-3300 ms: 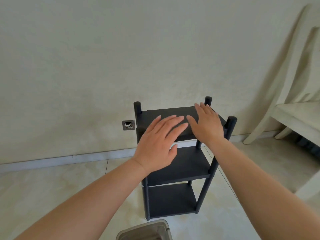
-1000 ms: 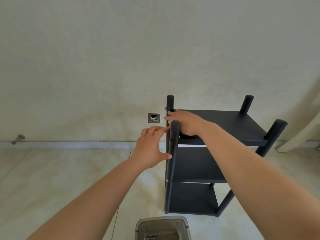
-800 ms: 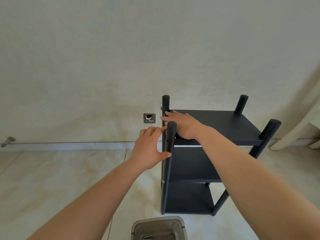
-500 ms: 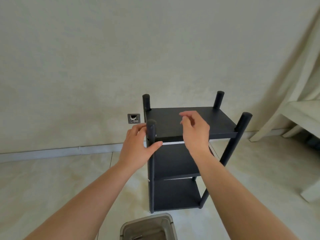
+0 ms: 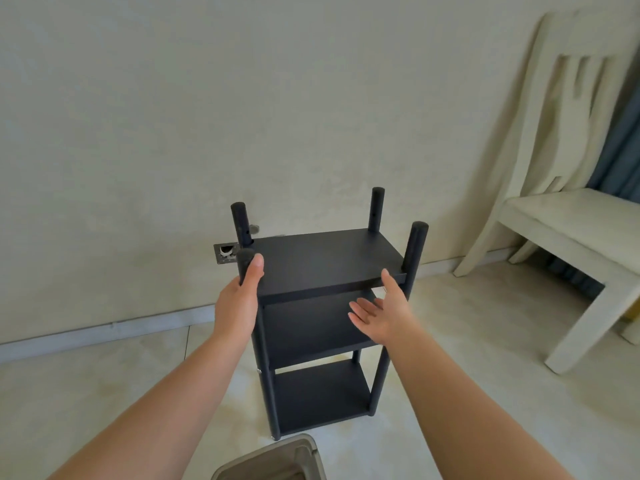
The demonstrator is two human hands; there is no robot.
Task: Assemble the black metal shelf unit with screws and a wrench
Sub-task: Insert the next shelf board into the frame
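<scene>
The black metal shelf unit [image 5: 322, 261] stands upright on the tiled floor near the wall, with three tiers and four round posts rising above the top board. My left hand [image 5: 240, 303] is wrapped around the near left post just under its cap, thumb up against it. My right hand [image 5: 382, 311] hovers open, palm turned left, in front of the top board's front edge, close to the near right post [image 5: 415, 251]. Whether its thumb touches the board I cannot tell. No wrench or screws show.
A grey plastic bin [image 5: 273, 460] sits on the floor just in front of the shelf unit's base. A cream chair [image 5: 568, 220] stands at the right against the wall. A small metal wall socket [image 5: 225, 251] sits behind the unit's left side.
My left hand has closed around the near left post. My right hand left the top board and moved down to its front right edge. The view swung, showing the chair.
</scene>
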